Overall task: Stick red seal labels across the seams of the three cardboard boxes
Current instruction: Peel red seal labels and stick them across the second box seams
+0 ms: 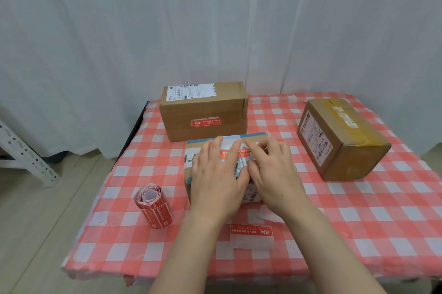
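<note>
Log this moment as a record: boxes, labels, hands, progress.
back box: sealed label sits on its front seam
middle box: red label being pressed onto its top
right box: no red label visible
left hand: fingers flat on the red label
right hand: fingers flat on the red label
label roll: left of middle box
loose label: near front edge
progress: third box remains

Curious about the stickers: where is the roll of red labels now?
Head view: the roll of red seal labels sits on the checked tablecloth, near left, just left of the middle cardboard box.
</note>
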